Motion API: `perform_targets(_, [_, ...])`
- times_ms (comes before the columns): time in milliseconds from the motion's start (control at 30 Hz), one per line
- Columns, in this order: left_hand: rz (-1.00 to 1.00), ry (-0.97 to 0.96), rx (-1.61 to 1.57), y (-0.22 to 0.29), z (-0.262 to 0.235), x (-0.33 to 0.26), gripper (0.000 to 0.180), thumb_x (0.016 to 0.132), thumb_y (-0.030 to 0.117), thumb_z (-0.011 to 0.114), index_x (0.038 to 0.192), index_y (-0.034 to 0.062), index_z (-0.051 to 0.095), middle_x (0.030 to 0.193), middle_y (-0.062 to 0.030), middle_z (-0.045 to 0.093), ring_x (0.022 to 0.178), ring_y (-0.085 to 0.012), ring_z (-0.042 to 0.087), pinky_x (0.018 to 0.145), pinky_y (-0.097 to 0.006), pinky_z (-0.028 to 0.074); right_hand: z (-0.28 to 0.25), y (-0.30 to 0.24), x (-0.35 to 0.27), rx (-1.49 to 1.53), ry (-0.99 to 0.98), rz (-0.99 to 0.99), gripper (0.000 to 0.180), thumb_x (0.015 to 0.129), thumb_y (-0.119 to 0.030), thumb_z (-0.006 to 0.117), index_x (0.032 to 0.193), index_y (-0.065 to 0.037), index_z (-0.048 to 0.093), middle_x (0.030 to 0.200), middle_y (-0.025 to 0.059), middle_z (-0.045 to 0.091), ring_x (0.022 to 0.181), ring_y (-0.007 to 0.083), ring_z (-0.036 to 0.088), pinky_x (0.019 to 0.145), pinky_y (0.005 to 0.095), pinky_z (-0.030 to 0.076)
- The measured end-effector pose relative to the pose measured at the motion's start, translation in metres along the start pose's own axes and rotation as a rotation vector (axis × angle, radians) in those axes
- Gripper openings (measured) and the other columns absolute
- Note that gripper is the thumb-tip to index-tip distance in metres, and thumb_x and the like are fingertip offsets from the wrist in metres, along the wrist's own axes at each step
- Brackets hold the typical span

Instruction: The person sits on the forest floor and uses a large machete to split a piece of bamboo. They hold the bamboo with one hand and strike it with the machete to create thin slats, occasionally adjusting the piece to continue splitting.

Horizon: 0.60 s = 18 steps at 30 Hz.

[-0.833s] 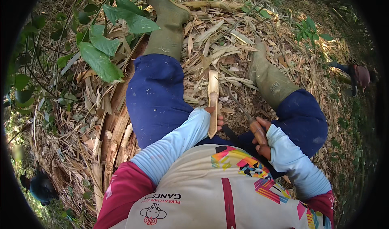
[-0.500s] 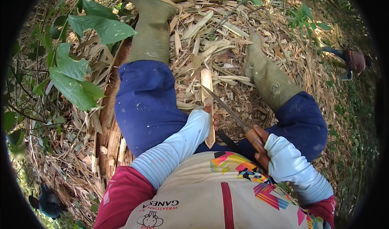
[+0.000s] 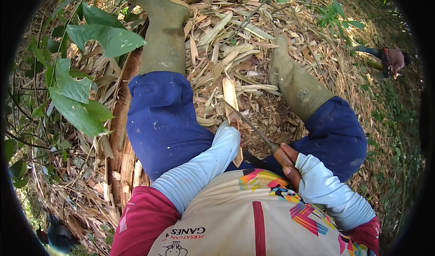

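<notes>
Between my spread legs, my left hand is closed around a pale strip of split wood. The strip points away from me, and its near end tapers close to my shirt. My sleeve hides part of those fingers. My right hand grips a long, narrow-bladed knife by its brown wooden handle. Its dark blade slants up and to the left, with the tip at the strip just beyond my left hand. Whether the edge touches the wood, I cannot tell.
Wood shavings and dry leaves cover the ground between my green rubber boots. A split log lies along my left leg, beside broad green leaves. One person is at the far right, another at the lower left.
The wood strip has tilted slightly, its far end leaning left and its near end shifting right. The knife tip sits a little nearer my left hand. Both hands keep their hold.
</notes>
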State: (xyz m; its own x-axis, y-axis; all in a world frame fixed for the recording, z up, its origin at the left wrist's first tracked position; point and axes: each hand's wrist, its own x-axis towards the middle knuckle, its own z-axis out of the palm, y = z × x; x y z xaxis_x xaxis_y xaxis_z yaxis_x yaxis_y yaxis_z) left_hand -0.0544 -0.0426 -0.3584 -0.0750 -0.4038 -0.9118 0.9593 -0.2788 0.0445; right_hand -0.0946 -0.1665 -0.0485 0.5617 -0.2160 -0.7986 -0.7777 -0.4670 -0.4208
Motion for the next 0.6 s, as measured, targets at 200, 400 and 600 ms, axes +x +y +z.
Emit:
perform_targets(200, [-0.029,0.066,0.063,-0.01,-0.001,0.02,0.043,0.096,0.054,0.046,0.087,0.0118,0.046,0.06,-0.0012,0.047,0.042,-0.016,0.044,0.038,-0.034,0.04,0.017,0.004,0.007,-0.07,0.074,-0.073,0.043,0.093,-0.009,0.051,0.135,0.002,0.048,0.118,0.0234,0.061,0.106,0.0368,0.059,0.096,0.0325,0.042])
perform_targets(400, [0.121,0.15,0.446,-0.003,0.011,0.002,0.061,0.1,0.054,0.027,0.081,0.0024,0.052,0.052,-0.0098,0.05,0.043,-0.0244,0.051,0.042,-0.039,0.039,0.024,0.008,0.004,0.021,0.106,-0.019,0.042,0.093,-0.008,0.051,0.134,0.001,0.05,0.117,0.0236,0.062,0.104,0.0365,0.061,0.093,0.0334,0.045])
perform_targets(600, [0.262,0.228,0.625,-0.017,0.007,0.022,0.053,0.102,0.045,0.028,0.092,-0.0013,0.05,0.063,-0.0187,0.055,0.056,-0.0347,0.057,0.054,-0.046,0.043,0.021,0.003,0.0,0.026,0.069,0.031,0.039,0.094,-0.007,0.049,0.132,0.002,0.051,0.127,0.0238,0.057,0.116,0.0355,0.056,0.1,0.0331,0.04])
